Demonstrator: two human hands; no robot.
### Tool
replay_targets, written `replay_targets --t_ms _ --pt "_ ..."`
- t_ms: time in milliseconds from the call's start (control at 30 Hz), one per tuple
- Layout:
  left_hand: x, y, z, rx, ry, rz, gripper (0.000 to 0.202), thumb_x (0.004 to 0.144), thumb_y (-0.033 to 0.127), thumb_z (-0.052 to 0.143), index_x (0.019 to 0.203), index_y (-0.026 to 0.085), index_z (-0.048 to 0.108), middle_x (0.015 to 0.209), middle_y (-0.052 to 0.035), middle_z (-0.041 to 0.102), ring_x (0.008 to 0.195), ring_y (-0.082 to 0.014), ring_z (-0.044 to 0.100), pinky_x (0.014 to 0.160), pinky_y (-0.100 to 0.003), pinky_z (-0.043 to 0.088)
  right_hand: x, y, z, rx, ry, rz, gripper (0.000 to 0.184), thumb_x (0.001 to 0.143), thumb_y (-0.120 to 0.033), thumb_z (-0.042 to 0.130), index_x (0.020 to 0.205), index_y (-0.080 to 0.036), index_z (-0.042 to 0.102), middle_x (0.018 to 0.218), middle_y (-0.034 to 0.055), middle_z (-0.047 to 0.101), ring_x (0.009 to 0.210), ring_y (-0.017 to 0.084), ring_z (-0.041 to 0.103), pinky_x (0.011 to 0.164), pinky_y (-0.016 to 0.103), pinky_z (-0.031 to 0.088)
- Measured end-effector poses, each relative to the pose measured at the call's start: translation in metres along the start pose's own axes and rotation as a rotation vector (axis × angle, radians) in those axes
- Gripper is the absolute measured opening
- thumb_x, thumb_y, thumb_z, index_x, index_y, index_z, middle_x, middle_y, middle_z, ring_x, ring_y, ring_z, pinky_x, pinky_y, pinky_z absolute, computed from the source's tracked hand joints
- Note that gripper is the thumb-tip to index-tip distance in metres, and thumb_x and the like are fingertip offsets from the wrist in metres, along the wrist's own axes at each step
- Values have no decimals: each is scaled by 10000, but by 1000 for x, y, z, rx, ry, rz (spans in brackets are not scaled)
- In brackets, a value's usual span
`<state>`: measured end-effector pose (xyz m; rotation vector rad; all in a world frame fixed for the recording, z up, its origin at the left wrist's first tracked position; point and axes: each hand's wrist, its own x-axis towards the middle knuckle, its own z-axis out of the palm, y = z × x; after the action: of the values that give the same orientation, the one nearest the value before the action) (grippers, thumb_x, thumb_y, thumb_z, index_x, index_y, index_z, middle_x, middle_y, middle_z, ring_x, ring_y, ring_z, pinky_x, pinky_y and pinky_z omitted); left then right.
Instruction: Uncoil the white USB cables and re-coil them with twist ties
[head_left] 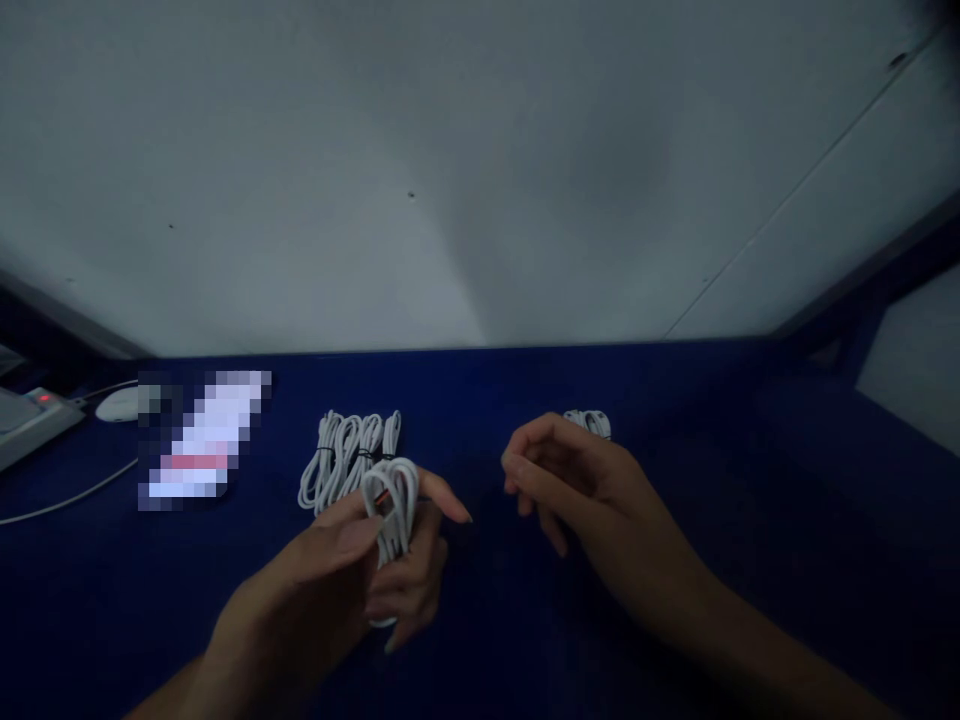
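Note:
My left hand (409, 575) is closed around a coiled white cable (394, 500), with the thumb pressed on its pale connector. A small orange-red mark shows inside the coil's loops. Behind that hand lies a row of several bundled white cables (349, 450), with dark ties around them. To the right, my right hand (574, 475) is apart from the held coil, its thumb and index fingertips pinched together. Whatever may be between those fingertips is too small or hidden to make out. Another white cable bundle (591, 421) lies just beyond the right hand, partly covered by it.
A blurred-out phone-like bright object (214, 430) lies on the blue table (457, 385) at left. Beside it are a white rounded device (120, 404) and a power strip (37, 425) with a red light. A thin cord crosses the left side. A pale wall (337, 250) borders the back.

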<state>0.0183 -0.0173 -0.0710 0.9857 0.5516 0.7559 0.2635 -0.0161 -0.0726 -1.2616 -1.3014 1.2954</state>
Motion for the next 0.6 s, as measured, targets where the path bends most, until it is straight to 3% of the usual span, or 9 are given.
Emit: replay_targets --t_ms 133,267,400,533,600 --pt "3 7 3 -151 153 30 374 1045 499 615 1260 237 772 737 34 349 603 -131 303 566 -252 415 4 2 -4 -4 -2 -15 166 1064 -382 722 973 -244 732 820 -34 699 591 65 551 507 123 480" --pt "10 8 4 -61 323 16 260 1062 436 652 1109 221 790 669 68 289 539 -100 244 490 -215 354 0 -4 -1 29 -96 -41 117 1064 -317 722 971 -245 728 842 -33 709 640 75 583 529 129 493" --pt "9 0 1 59 332 -79 244 1025 469 753 1081 233 775 586 102 275 486 -73 203 447 -190 227 -5 -10 3 20 -189 -87 98 1059 -278 740 963 -255 737 797 -59 687 612 57 557 562 131 489" --pt "4 -6 -1 242 324 -172 323 1003 525 781 936 211 752 631 56 474 503 -69 306 462 -215 194 -7 -9 4 -67 -211 -159 100 1075 -261 714 984 -281 747 828 -59 699 710 76 631 637 164 517" --pt "3 -5 0 296 311 -193 357 1009 535 768 877 205 737 619 52 485 497 -74 316 457 -225 190 -8 -7 4 -151 -200 -232 108 1070 -227 708 987 -284 747 852 -58 698 740 82 643 658 178 522"
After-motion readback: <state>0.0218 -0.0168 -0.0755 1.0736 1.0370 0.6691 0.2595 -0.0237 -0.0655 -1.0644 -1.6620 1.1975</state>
